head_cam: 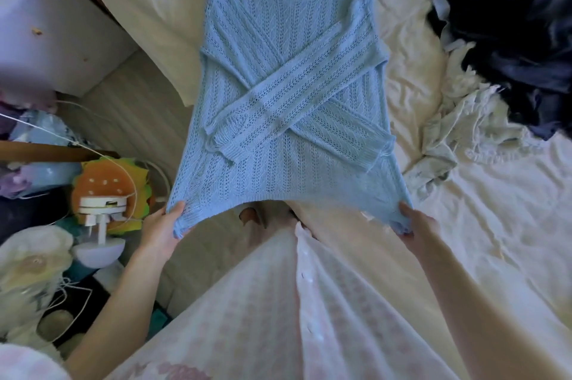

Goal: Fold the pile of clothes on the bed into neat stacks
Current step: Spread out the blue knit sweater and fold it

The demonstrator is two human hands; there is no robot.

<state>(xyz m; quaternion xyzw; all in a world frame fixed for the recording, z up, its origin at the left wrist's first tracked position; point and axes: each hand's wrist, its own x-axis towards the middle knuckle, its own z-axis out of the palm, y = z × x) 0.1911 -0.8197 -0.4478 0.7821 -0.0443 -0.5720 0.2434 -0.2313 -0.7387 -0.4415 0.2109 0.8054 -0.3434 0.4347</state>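
At the far left, beside the bed, clutter fills the floor: a burger-shaped plush (108,184) with a small white lamp (100,225) in front of it. The left hand (162,229) pinches the lower left corner of a light blue knit sweater (288,95), thumb on top of the hem. The sweater lies face up along the cream bed (464,225), neckline away from the person, both sleeves folded and crossed over its front. The right hand (418,226) grips the lower right corner, so the hands stand well apart with the hem stretched between them. Further right, crumpled pale clothes (458,138) lie near a dark heap of clothes (510,48) on the sheet
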